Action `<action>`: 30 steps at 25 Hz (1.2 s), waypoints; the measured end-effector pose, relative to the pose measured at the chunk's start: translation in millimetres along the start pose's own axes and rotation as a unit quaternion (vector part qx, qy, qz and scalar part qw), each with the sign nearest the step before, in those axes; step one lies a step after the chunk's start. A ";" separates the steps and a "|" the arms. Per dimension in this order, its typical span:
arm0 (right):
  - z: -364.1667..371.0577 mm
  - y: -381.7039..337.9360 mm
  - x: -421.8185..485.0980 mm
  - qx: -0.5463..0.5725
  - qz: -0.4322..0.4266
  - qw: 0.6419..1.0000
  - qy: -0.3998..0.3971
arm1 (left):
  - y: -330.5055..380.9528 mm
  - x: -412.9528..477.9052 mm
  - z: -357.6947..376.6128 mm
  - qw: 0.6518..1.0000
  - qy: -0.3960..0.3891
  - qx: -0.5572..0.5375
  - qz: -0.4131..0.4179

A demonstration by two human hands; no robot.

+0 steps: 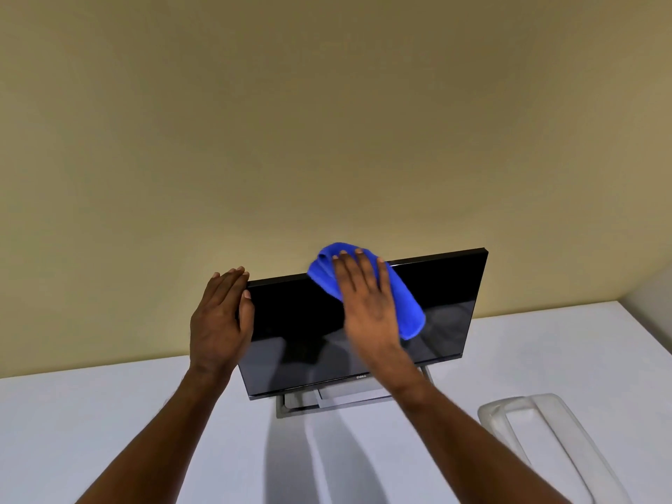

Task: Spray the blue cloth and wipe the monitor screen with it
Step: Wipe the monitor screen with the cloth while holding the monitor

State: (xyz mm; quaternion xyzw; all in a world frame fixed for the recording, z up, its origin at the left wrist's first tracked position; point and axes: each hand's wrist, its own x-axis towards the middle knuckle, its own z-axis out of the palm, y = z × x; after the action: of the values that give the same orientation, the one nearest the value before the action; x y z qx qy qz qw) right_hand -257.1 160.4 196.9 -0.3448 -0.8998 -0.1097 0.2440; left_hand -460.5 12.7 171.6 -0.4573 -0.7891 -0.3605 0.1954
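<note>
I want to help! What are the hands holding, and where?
Left hand grips the monitor by its top left corner. Right hand just presses the cloth flat against it.

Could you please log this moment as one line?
step: wiping | right hand presses blue cloth on upper monitor screen | left hand holds its left edge

On the table (109,412), the monitor (447,285) stands left of a tray (491,412).
</note>
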 end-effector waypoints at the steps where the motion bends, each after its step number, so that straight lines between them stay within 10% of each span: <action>1: 2.3 22.7 -3.1 0.001 0.018 1.000 0.018 | -0.4 0.0 0.1 1.000 -0.001 0.000 0.002; 9: 23.7 140.8 -30.3 0.147 0.297 0.938 0.102 | -4.5 0.2 3.8 1.000 0.012 -0.004 0.021; 20: 78.1 -27.1 -29.1 0.075 -0.073 0.992 0.075 | -1.1 -2.4 3.0 0.999 0.030 -0.019 0.022; 30: 112.2 -18.0 -62.2 0.037 -0.402 0.913 -0.054 | -1.6 -1.8 2.8 0.998 0.041 -0.017 0.035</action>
State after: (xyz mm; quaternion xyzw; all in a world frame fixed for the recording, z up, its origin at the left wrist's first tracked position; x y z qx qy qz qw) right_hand -270.0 152.9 68.2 0.0503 -0.9775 -0.1470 0.1430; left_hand -460.9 13.2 168.0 -0.4724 -0.7576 -0.3859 0.2323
